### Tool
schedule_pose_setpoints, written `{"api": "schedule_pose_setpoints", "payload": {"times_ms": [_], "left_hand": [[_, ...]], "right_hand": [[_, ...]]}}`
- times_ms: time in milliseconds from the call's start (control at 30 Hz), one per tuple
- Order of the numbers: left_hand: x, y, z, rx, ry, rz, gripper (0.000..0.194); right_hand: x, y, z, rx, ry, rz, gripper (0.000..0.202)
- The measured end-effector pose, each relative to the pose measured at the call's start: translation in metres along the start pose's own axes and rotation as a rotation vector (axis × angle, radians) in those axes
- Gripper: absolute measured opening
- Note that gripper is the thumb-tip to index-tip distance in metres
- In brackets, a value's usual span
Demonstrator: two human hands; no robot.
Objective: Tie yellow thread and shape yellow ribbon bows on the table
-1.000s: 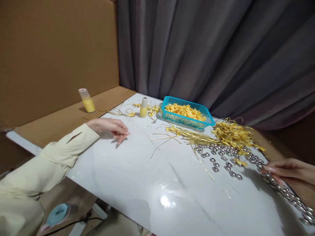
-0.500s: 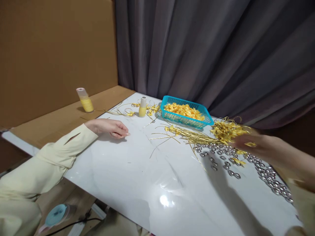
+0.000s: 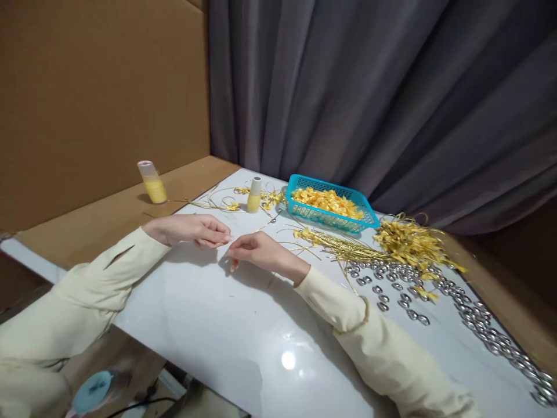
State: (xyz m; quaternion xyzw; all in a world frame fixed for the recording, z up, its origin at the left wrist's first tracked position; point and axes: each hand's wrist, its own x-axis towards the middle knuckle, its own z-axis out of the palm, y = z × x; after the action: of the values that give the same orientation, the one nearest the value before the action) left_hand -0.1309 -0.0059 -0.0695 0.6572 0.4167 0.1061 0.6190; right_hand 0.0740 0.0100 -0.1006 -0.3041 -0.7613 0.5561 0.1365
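Head view: left hand (image 3: 189, 230) and right hand (image 3: 263, 251) are almost touching, fingers curling; I cannot tell what they're gripping. Yellow-wound thread spool (image 3: 253, 201) is standing near the worktop's (image 3: 195, 325) far-left corner.

On the far side before you stands a white-topped spool of yellow thread (image 3: 253, 200), upright. To its right you have shiny gold cords (image 3: 348, 246) lying bundled, their right end meeting a tangled gold-and-yellow heap (image 3: 404, 241); nearer, silver rings (image 3: 481, 320) lie scattered, trailing along your right edge.
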Motion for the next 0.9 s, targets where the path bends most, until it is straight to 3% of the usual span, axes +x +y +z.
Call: {"api": "schedule_pose_setpoints", "payload": {"times_ms": [233,333,433,533,667,767,900], "left_hand": [[-0.002,0.003,0.003,0.030,-0.021,0.042,0.044],[-0.004,0.003,0.002,0.046,-0.027,0.046,0.045],[-0.010,0.002,-0.003,0.008,0.018,0.047,0.046],[-0.017,0.000,-0.011,-0.083,0.101,0.102,0.047],[-0.023,0.000,-0.019,-0.137,0.133,0.152,0.047],[-0.022,-0.002,-0.022,-0.105,0.143,0.127,0.048],[-0.015,-0.006,-0.020,-0.052,0.154,0.031,0.048]], "right_hand": [[-0.022,0.001,-0.005,-0.083,0.061,0.111,0.012],[-0.039,0.004,-0.021,-0.183,0.188,0.185,0.012],[-0.067,0.012,-0.059,-0.311,0.383,0.248,0.011],[-0.114,0.025,-0.116,-0.395,0.602,0.345,0.014],[-0.189,0.034,-0.181,-0.406,0.655,0.448,0.026],[-0.232,0.035,-0.200,-0.366,0.674,0.522,0.037],[-0.265,0.045,-0.208,-0.359,0.745,0.570,0.031]]}}
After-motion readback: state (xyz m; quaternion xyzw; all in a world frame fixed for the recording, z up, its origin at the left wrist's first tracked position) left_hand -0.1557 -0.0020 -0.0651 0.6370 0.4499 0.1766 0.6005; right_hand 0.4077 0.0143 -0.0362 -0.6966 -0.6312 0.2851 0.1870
